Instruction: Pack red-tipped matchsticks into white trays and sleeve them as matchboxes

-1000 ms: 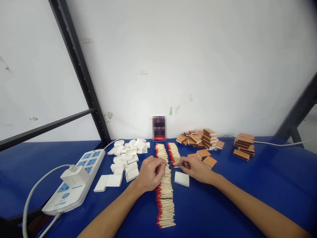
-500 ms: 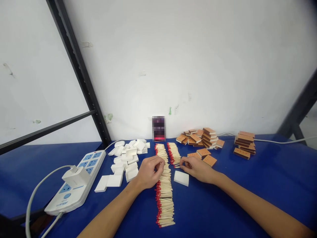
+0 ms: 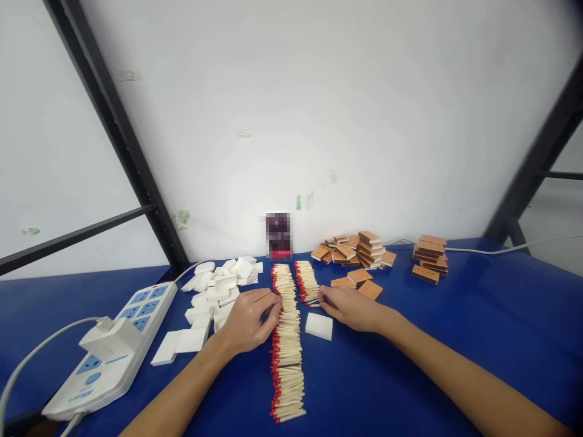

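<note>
A long row of red-headed matches (image 3: 288, 346) runs down the middle of the blue table, heads to the left. To its upper right lies a shorter row of matches (image 3: 306, 280). My left hand (image 3: 252, 320) is at the left edge of the long row, fingers curled and thumb near the index finger; whatever is between the tips is hidden. My right hand (image 3: 348, 305) is closed in a pinch at the stick end of the lowest match (image 3: 313, 304) in the short row. Just below it sits a white matchbox tray (image 3: 319, 326).
White trays (image 3: 191, 340) are heaped on the left, beside a power strip (image 3: 113, 358) with a charger (image 3: 112, 340). Orange matchbox sleeves (image 3: 350, 250) are piled behind my right hand, and a stack of sleeves (image 3: 430, 258) stands farther right. A blurred dark card (image 3: 279, 235) leans on the wall.
The view has turned slightly right, so everything sits farther left. My left hand has drawn back a little toward the match heads. My right hand stays by the short row's lower end.
</note>
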The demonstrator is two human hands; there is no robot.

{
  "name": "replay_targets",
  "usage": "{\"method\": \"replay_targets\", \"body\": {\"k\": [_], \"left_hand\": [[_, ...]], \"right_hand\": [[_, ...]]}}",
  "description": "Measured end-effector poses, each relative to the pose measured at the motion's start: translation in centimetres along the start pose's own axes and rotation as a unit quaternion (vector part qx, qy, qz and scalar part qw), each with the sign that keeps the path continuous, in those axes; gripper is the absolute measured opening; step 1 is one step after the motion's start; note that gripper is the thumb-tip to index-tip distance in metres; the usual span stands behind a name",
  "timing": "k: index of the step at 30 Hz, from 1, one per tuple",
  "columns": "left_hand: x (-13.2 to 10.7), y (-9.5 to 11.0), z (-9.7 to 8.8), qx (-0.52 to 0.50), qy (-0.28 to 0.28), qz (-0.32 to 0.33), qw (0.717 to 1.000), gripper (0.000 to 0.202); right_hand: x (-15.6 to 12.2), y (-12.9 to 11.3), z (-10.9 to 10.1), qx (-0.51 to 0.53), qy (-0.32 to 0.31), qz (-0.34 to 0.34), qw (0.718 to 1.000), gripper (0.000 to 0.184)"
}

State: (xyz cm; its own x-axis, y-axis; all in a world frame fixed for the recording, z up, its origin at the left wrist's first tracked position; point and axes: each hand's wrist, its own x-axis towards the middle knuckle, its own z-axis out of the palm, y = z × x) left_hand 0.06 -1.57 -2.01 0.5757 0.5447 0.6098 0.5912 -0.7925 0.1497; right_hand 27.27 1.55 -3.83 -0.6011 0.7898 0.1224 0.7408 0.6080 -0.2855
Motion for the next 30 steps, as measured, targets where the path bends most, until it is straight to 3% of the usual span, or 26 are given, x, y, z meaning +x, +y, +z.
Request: {"method": "replay_targets", "body": {"k": [4, 13, 22, 30], "left_hand": [[-0.3, 0.4, -0.1, 0.003, -0.005, 0.02, 1.0, 0.017], [-0.2, 1.2, 0.7, -0.046, -0.031, 0.027, 0.998, 0.018], [0.7, 3.0, -0.2, -0.099, -0.112, 0.025, 0.989, 0.02], [0.7, 3.2, 0.4, -0.105, -0.103, 0.019, 0.989, 0.02]], "right_hand": [[0.6, -0.1, -0.6, 0.004, -0.022, -0.004, 1.0, 0.02], [0.9, -0.3, -1.8, 0.052, -0.071, 0.007, 0.996, 0.006], [-0.4, 0.0, -0.4, 0.013, -0.025, -0.008, 1.0, 0.011], [-1.0, 0.7, -0.3, 0.055, -0.005, 0.013, 0.998, 0.004]]}}
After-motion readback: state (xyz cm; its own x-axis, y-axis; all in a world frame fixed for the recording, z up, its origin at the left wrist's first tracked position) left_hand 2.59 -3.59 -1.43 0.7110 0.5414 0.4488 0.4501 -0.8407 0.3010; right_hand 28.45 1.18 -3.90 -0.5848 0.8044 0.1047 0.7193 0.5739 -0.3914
